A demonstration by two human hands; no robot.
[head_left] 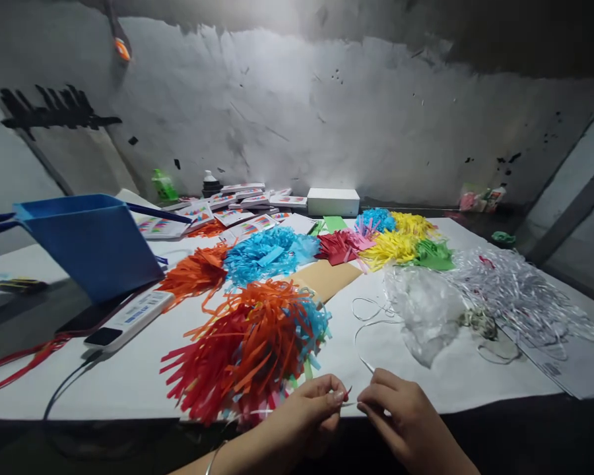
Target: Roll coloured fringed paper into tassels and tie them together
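Observation:
Both my hands are at the table's near edge. My left hand (313,408) pinches the base of a bunch of orange, red and blue paper strips (250,343), thumb and fingers closed. My right hand (400,415) is closed in a pinch on a thin silver string (363,330) that loops away over the white table cover (129,376). The fingertips of both hands nearly meet where the string reaches the bunch.
Piles of cut paper strips lie further back: orange (195,272), light blue (267,252), red (339,245), yellow (393,245), green (433,254). A clear plastic bag (423,307) and silver tinsel (517,293) lie right. A blue tub (92,241), power bank (129,318) and small boxes (237,201) sit left and back.

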